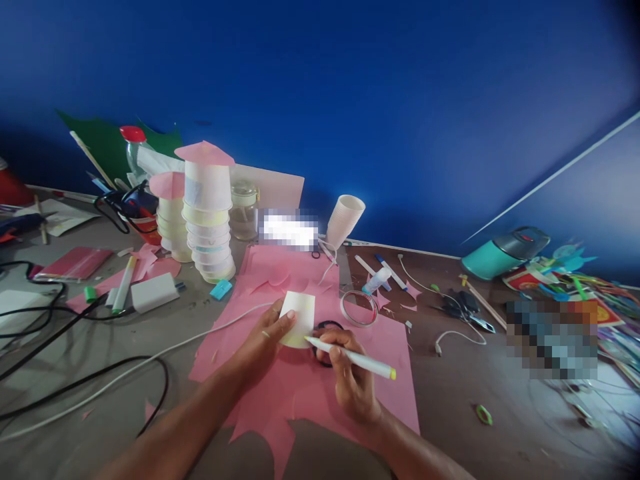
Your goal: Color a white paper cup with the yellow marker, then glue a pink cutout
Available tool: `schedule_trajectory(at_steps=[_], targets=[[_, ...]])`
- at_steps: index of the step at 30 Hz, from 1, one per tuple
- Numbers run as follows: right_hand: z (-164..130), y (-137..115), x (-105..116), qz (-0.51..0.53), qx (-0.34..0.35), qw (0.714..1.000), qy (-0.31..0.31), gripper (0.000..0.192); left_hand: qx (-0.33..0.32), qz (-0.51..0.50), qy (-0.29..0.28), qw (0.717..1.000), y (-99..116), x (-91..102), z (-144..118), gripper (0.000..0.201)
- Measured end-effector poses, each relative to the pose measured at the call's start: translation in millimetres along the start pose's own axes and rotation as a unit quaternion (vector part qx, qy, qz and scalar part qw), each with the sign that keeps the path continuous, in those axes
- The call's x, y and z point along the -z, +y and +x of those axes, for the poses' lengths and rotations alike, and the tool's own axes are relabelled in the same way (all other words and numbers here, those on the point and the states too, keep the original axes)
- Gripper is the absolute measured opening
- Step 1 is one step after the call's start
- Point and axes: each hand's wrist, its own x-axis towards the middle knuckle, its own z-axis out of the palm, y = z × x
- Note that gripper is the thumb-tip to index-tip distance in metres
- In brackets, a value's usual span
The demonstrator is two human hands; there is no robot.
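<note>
Your right hand pinched a white marker between thumb and fingers, its tip at the yellow band along the rim of a white paper cup; whether the tip pressed on it, you could not tell. Your left hand gripped that cup, thumb flat on its wall and most of the fingers hidden behind. Both hands and the cup were over the pink sheet. A black looped handle showed behind your right hand, above the sheet's middle, and a tape roll lay at the sheet's far right part. Just beyond that part of the sheet was a glue tube. A leaning stack of cups stood past the sheet's far edge. Left of the sheet's far end rose a tall cup tower topped by a pink cone. Well to the sheet's right, a teal flask occupied the counter.
</note>
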Motion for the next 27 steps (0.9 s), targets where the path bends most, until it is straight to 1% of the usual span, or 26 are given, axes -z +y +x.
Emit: schedule_trajectory(at_steps=[3,6,11,15,17,19,21,23,27], targets=[[0,3,1,0.030,0.005,0.999,0.017,0.028,0.000,-0.011,0.004,1.000,-2,0.1,0,0.029],[1,0,1,0.047,0.011,0.999,0.002,0.026,0.000,-0.015,0.006,1.000,-2,-0.4,-1,0.027],[1,-6,-1,0.034,-0.003,0.999,-0.021,0.028,0.000,-0.006,-0.003,1.000,1,-0.9,-1,0.024],[1,0,-2,0.034,-0.021,0.999,0.006,0.031,-0.002,0.001,0.007,1.000,1,-1.6,-1,0.024],[0,5,-1,0.052,-0.033,0.998,0.034,0.032,-0.005,0.003,0.006,1.000,1,-1.9,-1,0.025],[-1,7,0,0.073,-0.035,0.996,0.041,0.031,-0.007,-0.002,0.000,1.000,0,-1.9,-1,0.026],[-1,6,1,0.076,-0.020,0.997,0.024,0.029,-0.008,-0.004,0.000,1.000,-1,-1.6,0,0.028],[-1,4,1,0.056,0.000,0.998,0.005,0.027,-0.008,-0.001,0.005,1.000,-1,-1.2,0,0.031],[1,-2,1,0.020,0.034,0.999,-0.004,0.026,-0.001,-0.009,0.008,1.000,-1,-0.7,0,0.037]])
